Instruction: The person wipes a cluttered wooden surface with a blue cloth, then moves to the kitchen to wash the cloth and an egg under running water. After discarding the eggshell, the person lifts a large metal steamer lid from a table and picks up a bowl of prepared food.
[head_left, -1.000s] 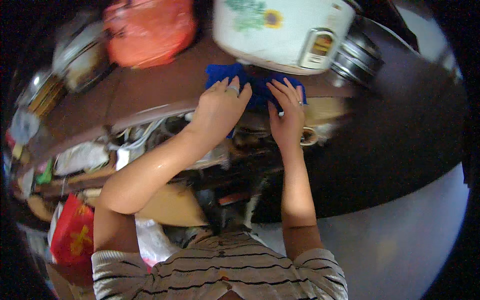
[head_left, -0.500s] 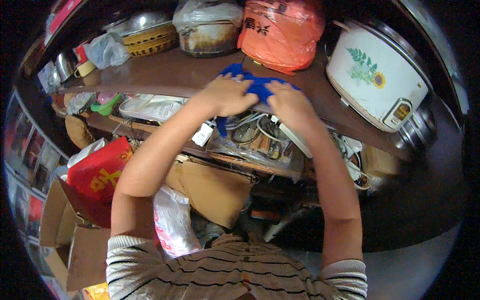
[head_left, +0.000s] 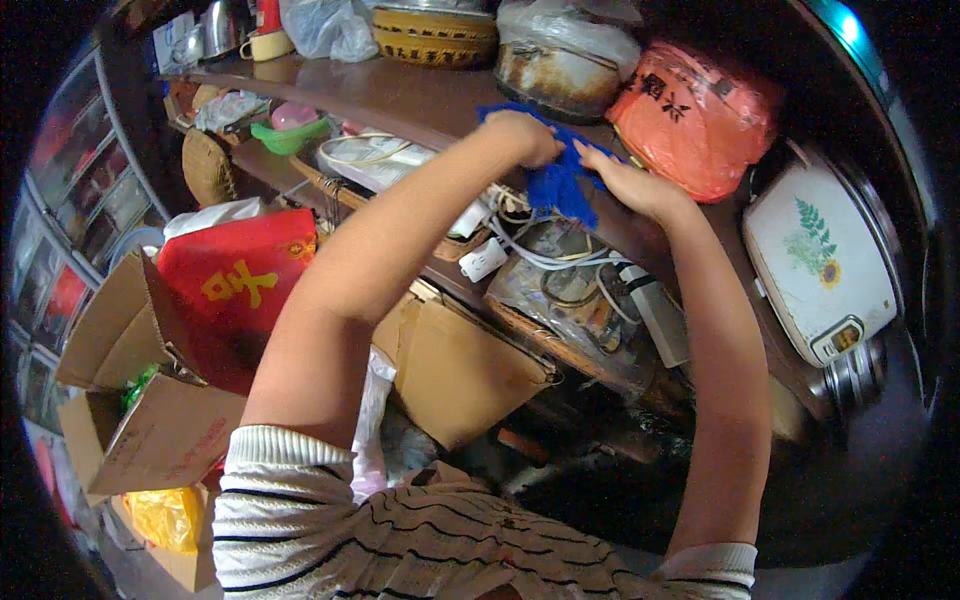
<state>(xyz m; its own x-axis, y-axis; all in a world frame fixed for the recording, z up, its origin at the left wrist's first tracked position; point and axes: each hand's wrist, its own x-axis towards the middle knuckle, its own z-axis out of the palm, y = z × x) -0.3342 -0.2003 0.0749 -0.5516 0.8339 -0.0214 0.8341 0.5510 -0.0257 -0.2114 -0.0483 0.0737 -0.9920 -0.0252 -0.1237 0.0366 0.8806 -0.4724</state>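
Observation:
A crumpled blue cloth (head_left: 562, 192) lies over the front edge of the brown shelf (head_left: 330, 82), part of it hanging down past the edge. My left hand (head_left: 527, 138) is closed on its upper left part, with the fingertips hidden. On the cloth's right side is my right hand (head_left: 640, 187), its thumb and fingers gripping the fabric. Just behind the cloth stand a stained pot (head_left: 555, 75) covered with clear plastic and a bundle in a red plastic bag (head_left: 690, 125).
A white rice cooker (head_left: 825, 255) stands at the right, a brown steamer basket (head_left: 435, 38) at the back. On the lower shelf are a white socket block (head_left: 484, 260), cables and a green bowl (head_left: 290, 135). A red bag (head_left: 235, 290) and an open cardboard box (head_left: 165, 420) are at lower left.
The view has turned, so the shelf things appear shifted, mostly rightward. The cloth is bunched differently, with more of it hanging over the shelf edge between my hands.

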